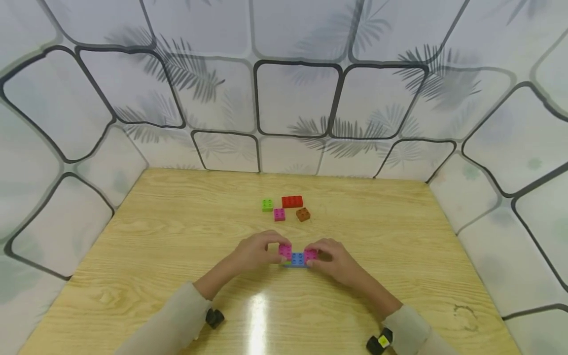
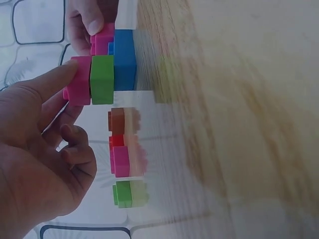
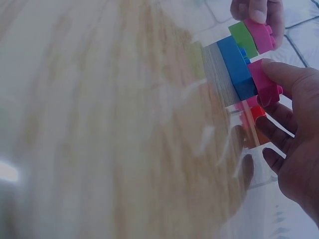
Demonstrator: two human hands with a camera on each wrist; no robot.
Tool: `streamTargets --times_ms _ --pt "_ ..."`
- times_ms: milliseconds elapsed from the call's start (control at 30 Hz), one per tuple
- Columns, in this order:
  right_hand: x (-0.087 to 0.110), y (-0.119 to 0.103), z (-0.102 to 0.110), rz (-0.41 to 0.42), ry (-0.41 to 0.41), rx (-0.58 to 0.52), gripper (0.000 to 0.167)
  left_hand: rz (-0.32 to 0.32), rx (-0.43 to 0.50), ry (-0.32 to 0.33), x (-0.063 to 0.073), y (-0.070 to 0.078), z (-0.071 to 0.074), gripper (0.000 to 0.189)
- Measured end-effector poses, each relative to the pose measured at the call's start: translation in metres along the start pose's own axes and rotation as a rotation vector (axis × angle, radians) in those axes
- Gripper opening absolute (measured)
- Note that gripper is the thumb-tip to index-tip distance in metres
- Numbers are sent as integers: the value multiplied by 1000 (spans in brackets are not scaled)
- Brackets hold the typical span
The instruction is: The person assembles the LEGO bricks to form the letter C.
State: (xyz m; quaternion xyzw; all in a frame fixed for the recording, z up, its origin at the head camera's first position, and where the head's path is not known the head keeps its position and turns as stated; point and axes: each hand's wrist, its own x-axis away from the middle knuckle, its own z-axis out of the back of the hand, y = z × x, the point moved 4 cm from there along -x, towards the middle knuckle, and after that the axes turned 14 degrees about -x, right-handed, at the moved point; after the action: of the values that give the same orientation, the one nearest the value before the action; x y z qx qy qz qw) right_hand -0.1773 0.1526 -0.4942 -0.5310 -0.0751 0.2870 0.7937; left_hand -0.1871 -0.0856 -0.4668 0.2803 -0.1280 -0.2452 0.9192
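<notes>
Head view from above, facing forward and down, 2 wrist views low and close, sharing the blue brick (image 2: 125,62)

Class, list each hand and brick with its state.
left hand: pinching left pink
right hand: pinching right pink
left pink: atop near green
right pink: atop blue, seating unclear
near green: stacked on blue
blue: studs up, partly covered
far green: loose, studs up
far pink: loose, studs up
red: loose, studs up
brown: loose, studs up
</notes>
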Motion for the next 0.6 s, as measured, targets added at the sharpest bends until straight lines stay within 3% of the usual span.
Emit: streamTargets --times_ms 233,600 --pt "-1 -1 2 37 1 3 28 10 -50 41 -1 2 -1 37" --pt "-1 -2 0 15 -5 -3 30 41 -34 61 6 2 -5 37"
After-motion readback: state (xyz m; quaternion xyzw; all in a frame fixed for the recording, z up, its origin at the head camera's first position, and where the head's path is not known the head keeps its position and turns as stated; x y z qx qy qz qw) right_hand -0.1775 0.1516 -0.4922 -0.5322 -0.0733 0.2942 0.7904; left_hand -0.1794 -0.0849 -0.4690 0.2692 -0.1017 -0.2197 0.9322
